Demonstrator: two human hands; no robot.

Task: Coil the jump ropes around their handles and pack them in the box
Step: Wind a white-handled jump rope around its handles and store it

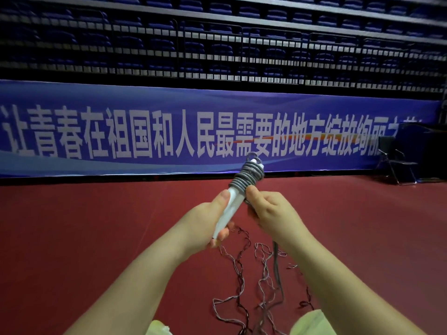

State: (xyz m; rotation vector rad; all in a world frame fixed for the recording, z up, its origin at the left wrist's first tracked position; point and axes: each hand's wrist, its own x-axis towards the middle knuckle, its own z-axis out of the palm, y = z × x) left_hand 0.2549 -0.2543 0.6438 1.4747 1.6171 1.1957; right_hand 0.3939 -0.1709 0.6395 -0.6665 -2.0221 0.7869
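My left hand [212, 221] grips the lower part of a white jump-rope handle [232, 204], which points up and to the right. Grey rope [249, 175] is coiled in several turns around the handle's upper half. My right hand [268, 209] pinches the rope right beside the lowest coil. From under that hand the loose grey rope [278, 269] hangs down toward the floor. No box is in view.
Thin tangled cords [239, 269] lie on the red floor [96, 238] below my hands. A long blue banner [145, 131] with white characters runs along the wall ahead, with folded stands above. A black folding chair [396, 160] stands at the far right.
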